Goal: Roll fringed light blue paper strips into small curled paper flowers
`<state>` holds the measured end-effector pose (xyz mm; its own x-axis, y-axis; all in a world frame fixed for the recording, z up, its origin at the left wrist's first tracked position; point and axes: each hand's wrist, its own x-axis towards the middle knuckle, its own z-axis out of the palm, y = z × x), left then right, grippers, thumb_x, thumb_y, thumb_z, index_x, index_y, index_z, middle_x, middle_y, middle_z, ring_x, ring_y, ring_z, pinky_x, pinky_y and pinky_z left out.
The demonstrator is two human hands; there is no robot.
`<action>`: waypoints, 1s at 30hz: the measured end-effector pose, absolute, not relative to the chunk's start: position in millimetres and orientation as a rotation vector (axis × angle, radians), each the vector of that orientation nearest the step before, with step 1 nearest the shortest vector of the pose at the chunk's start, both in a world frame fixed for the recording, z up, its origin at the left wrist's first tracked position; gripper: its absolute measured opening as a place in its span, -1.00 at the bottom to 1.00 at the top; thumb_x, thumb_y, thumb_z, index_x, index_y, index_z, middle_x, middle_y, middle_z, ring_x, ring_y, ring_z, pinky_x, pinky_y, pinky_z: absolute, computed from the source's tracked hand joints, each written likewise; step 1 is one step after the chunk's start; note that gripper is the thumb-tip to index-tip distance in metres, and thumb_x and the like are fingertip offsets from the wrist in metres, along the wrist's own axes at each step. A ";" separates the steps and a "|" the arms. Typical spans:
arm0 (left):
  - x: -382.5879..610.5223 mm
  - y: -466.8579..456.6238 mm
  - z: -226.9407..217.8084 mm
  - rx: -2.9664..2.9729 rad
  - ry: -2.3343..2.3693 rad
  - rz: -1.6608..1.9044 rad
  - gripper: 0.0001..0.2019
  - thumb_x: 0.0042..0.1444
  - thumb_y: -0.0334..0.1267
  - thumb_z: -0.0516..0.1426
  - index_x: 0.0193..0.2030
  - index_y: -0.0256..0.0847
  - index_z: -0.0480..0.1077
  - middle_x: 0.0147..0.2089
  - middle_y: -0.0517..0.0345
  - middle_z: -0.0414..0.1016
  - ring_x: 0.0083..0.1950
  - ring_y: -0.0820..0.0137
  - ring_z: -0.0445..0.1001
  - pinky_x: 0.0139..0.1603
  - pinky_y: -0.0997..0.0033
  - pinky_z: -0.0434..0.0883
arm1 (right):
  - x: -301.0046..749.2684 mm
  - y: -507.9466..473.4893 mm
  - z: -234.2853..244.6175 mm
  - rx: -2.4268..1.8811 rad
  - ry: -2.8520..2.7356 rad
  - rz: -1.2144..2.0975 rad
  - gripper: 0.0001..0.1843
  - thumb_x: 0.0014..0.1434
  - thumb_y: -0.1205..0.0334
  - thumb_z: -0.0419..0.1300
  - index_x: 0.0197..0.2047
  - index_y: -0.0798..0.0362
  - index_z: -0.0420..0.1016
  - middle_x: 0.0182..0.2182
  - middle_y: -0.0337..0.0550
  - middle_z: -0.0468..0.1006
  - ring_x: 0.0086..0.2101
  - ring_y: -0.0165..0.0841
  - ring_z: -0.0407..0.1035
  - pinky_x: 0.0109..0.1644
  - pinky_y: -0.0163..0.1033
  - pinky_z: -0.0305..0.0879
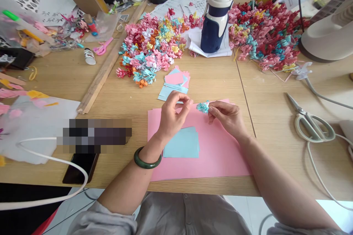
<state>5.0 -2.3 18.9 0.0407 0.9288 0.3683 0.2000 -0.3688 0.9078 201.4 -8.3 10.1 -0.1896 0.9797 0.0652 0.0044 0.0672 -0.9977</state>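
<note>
While right hand (227,116) pinches teal paper curl (203,107), left hand (173,112) fingertips closed, contents unclear.

Matt wood-grain tabletop (209,80); matt pink paper sheet (217,154); curled paper flower (203,107); glossy green bangle (147,161); metal-bladed, plastic-handled scissors (310,121).

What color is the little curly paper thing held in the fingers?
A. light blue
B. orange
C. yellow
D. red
A: the small curled paper flower pinched by the right hand is light blue, above the pink sheet.
</note>
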 end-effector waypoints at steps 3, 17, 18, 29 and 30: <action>5.5 -2.3 17.5 1.632 1.080 1.358 -0.79 0.29 -0.16 0.12 -0.02 -0.15 0.46 0.03 0.02 0.42 -0.03 0.39 0.49 -0.13 0.44 0.57 | 201.9 -7.9 9.2 -1.067 -1.382 1.300 -0.71 0.16 -0.01 0.31 -0.29 0.06 0.59 -0.54 -0.28 0.48 -0.59 -0.47 0.41 -0.46 -0.29 0.47; 4.9 2.9 17.3 1.142 1.084 1.368 -0.76 0.14 -0.10 0.26 -0.31 -0.22 0.38 -0.31 0.20 0.47 -0.32 0.48 0.51 -0.23 0.34 0.63 | 203.5 -6.3 9.4 -1.067 -1.218 1.499 -0.69 0.10 -0.02 0.36 -0.33 0.08 0.58 -0.54 -0.29 0.47 -0.59 -0.47 0.40 -0.52 -0.30 0.47; 5.1 3.2 16.7 1.133 1.099 1.396 -0.76 0.17 -0.08 0.23 -0.31 -0.22 0.39 -0.32 0.20 0.47 -0.33 0.49 0.51 -0.23 0.35 0.62 | 203.5 -5.9 9.6 -1.053 -1.186 1.542 -0.70 0.10 -0.02 0.37 -0.33 0.07 0.58 -0.54 -0.29 0.46 -0.59 -0.48 0.39 -0.54 -0.31 0.47; 13.7 -7.7 14.4 1.680 0.918 1.249 -0.29 0.08 -0.13 0.32 0.36 0.01 0.21 0.30 -0.07 0.33 0.03 0.36 0.49 0.02 0.32 0.58 | 204.2 -4.5 9.4 -0.962 -1.020 1.827 -0.65 0.08 -0.02 0.38 -0.42 0.10 0.48 -0.53 -0.31 0.44 -0.58 -0.51 0.36 -0.55 -0.35 0.44; 14.0 -7.2 12.4 1.743 0.914 1.223 -0.25 0.05 -0.16 0.34 0.37 0.02 0.19 0.30 -0.07 0.33 0.04 0.36 0.49 0.01 0.34 0.58 | 204.2 -4.7 9.1 -0.978 -1.054 1.804 -0.65 0.10 -0.03 0.37 -0.42 0.10 0.48 -0.53 -0.30 0.44 -0.59 -0.51 0.37 -0.55 -0.35 0.44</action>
